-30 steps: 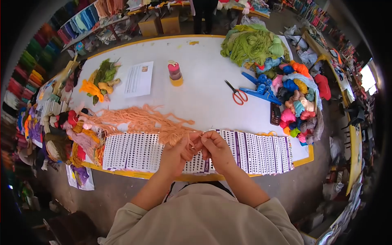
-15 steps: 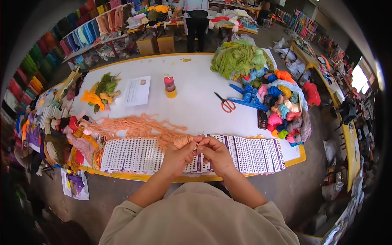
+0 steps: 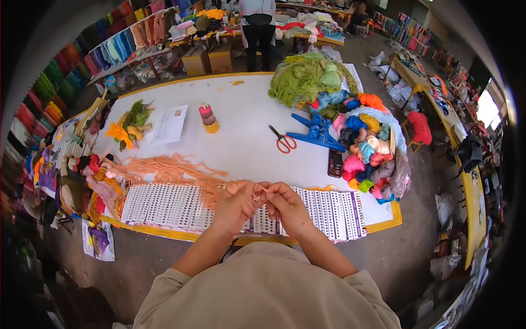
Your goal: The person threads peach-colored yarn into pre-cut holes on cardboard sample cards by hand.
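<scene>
My left hand [image 3: 234,207] is closed around a bunch of peach yarn [image 3: 239,187], whose looped strands stick out above the fingers. Right beside it, my right hand [image 3: 287,207] pinches thin strands of the same yarn, with thumb and forefinger close to the left fingertips. A long spread of loose peach yarn [image 3: 170,166] lies on the table to the left and runs up to the left hand. Under both hands lies a row of white punched cards [image 3: 164,206] with purple strips, partly hidden by the hands.
Red-handled scissors [image 3: 285,142], a blue plastic tool [image 3: 315,133] and a dark phone [image 3: 335,163] lie on the white table [image 3: 235,115]. Colourful skeins [image 3: 372,142] and green yarn [image 3: 301,79] pile up at right. A thread cone [image 3: 207,118] stands mid-table. A person [image 3: 258,33] stands beyond.
The view has shifted, so the table things sit further left. Both hands remain together on the peach yarn, and more loose strands now show between the fingers.
</scene>
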Tool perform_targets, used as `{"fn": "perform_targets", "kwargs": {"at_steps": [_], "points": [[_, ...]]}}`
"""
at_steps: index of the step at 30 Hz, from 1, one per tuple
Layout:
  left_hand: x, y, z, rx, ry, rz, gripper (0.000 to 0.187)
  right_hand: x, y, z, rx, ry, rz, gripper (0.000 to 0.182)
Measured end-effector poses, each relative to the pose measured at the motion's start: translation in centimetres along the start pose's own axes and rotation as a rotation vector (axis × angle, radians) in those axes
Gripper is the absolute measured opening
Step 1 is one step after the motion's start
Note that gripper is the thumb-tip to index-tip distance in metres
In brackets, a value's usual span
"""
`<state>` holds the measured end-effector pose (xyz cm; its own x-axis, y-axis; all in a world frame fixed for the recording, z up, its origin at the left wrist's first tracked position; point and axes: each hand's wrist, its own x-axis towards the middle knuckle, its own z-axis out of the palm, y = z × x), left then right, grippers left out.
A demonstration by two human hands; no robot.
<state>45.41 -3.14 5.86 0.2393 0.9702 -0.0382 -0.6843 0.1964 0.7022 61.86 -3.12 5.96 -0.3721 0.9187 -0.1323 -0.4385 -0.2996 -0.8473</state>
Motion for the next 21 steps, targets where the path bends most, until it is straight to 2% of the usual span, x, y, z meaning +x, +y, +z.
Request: {"fn": "perform_targets", "kwargs": {"at_steps": [3,6,12,16,19,21], "points": [[0.7,-1.1,3.0,-0.06,0.109,-0.025,0.026,0.1,-1.0,-2.5,0.021,0.02,0.031,0.008],[1.3,-2.8,3.6,-0.029,0.146,0.005,0.028,0.6,-1.7,-4.3,-0.09,-0.035,0.079,0.013],[1.5,-3.4,3.5,0.084,0.18,0.031,0.031,2.0,-1.5,-4.5,-0.217,-0.069,0.14,0.011],[2.1,-2.5,2.0,0.082,0.27,-0.022,0.027,3.6,-1.1,-4.0,-0.167,-0.058,0.212,0.009],[3.0,-1.6,0.7,0.246,0.243,0.035,0.021,5.1,-0.8,-2.8,-0.068,-0.044,0.185,0.007],[4.1,-1.0,-1.1,0.241,0.208,0.042,0.02,6.2,-0.3,-2.0,0.005,0.004,0.206,0.006]]}}
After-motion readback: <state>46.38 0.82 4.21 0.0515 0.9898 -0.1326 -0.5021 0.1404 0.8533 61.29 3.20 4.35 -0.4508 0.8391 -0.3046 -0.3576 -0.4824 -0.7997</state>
